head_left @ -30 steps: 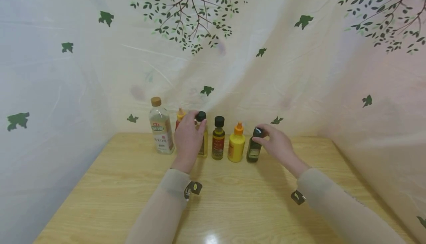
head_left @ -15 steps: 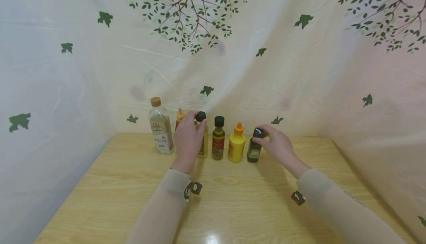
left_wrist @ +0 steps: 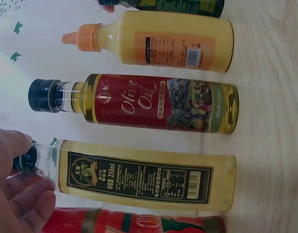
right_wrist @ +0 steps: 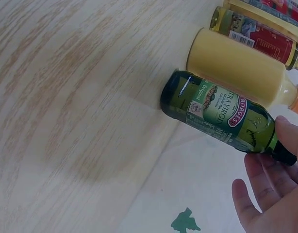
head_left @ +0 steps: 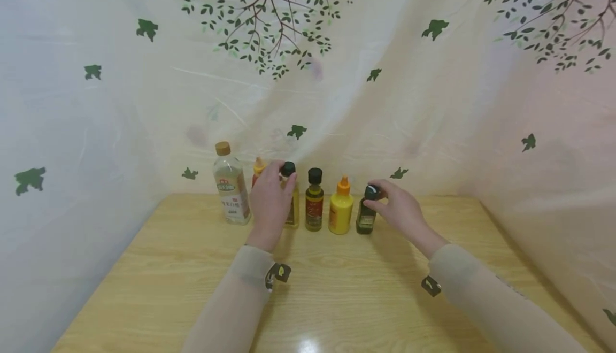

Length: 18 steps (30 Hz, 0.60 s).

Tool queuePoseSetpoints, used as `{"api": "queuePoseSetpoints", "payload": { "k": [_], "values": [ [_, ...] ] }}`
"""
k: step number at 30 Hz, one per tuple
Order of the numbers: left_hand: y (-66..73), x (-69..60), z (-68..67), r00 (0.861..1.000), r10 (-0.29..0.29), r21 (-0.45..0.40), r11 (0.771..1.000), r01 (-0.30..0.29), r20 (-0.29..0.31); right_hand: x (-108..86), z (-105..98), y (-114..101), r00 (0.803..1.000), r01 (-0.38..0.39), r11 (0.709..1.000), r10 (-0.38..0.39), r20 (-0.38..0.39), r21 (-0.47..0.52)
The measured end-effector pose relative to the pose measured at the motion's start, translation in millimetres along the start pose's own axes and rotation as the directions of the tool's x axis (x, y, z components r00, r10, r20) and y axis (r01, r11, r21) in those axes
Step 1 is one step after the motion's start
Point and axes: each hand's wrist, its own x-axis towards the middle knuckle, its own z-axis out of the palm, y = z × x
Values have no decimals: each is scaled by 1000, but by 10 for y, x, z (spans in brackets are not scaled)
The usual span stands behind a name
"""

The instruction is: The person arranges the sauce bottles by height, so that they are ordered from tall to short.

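At the row's right end, my right hand (head_left: 403, 211) pinches the dark cap of a green olive oil bottle (right_wrist: 219, 111), which stands upright on the table. My left hand (head_left: 269, 206) holds a clear bottle of pale yellow oil (left_wrist: 139, 174) by its black cap and neck, thumb on one side and fingers on the other. That bottle also stands on the table. Between these two are a red-labelled olive oil bottle (left_wrist: 158, 103) and a yellow squeeze bottle (head_left: 340, 214) with an orange nozzle. A red squeeze bottle (head_left: 258, 169) is partly hidden behind my left hand.
A tall clear bottle (head_left: 232, 192) with a brown cap stands at the row's left end. The light wooden table (head_left: 337, 289) extends in front of the bottles. Behind them hangs a pale curtain (head_left: 231, 107) printed with leaves and branches.
The head view has shifted very slightly. Both hands keep their hold on the same two bottles, and the row stands as before.
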Motion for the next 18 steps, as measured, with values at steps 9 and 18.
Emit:
{"api": "queuePoseSetpoints", "payload": {
  "k": [9, 18],
  "values": [
    [31, -68, -152, 998, 61, 94, 994, -61, -4, -109, -34, -117, 1000, 12, 1000, -12, 2, -19],
    [60, -220, -329, 976, 208, 116, 973, -199, -70, -274, -162, -337, 984, 137, 980, -152, -95, -146]
  ]
}}
